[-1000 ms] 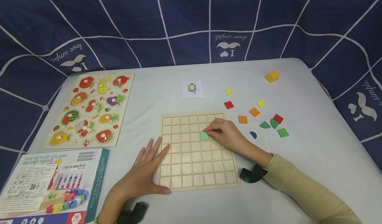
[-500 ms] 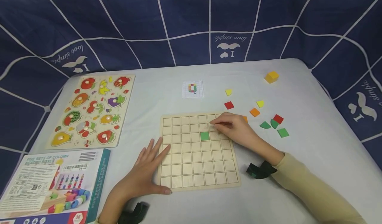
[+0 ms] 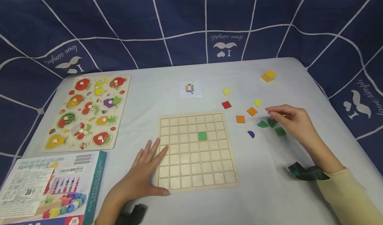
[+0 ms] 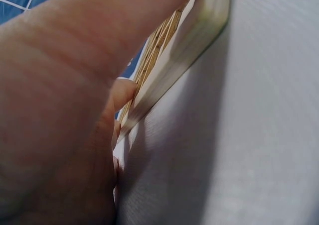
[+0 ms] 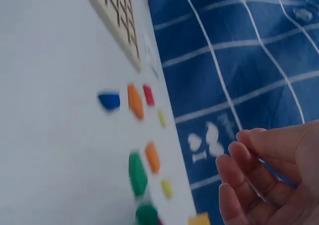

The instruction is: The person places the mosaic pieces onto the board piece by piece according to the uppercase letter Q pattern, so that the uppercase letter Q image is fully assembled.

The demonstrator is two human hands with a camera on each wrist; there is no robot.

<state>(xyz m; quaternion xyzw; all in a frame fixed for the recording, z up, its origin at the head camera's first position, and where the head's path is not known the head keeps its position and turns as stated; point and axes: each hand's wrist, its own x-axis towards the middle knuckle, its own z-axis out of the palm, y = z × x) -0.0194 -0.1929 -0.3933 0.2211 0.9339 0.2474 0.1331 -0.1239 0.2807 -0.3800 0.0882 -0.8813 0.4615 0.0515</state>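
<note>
My left hand (image 3: 142, 176) lies with spread fingers along the left edge of a wooden grid board (image 3: 195, 158), its fingertips and thumb at the rim. One green square tile (image 3: 202, 136) sits in a cell in the board's upper part. Off to the right, my right hand (image 3: 294, 121) hovers over loose tiles, fingers loosely bent and holding nothing, as the right wrist view shows. Beneath or beside it are a green square (image 3: 280, 131), green quarter-circles (image 3: 262, 124) and a mostly covered red tile. Orange squares (image 3: 240, 119) and a blue half-circle (image 3: 251, 134) lie nearer the board.
Behind the board lies a small pattern card (image 3: 195, 92). A red square (image 3: 226, 104) and yellow pieces (image 3: 257, 103) lie right of it, with yellow cubes (image 3: 269, 76) farther back. On the left are a fruit peg puzzle (image 3: 89, 125) and a boxed bead toy (image 3: 96, 185).
My right hand has left the board and moved right, over the loose tiles. The green square stays in its cell. My left hand keeps its place at the board's edge.
</note>
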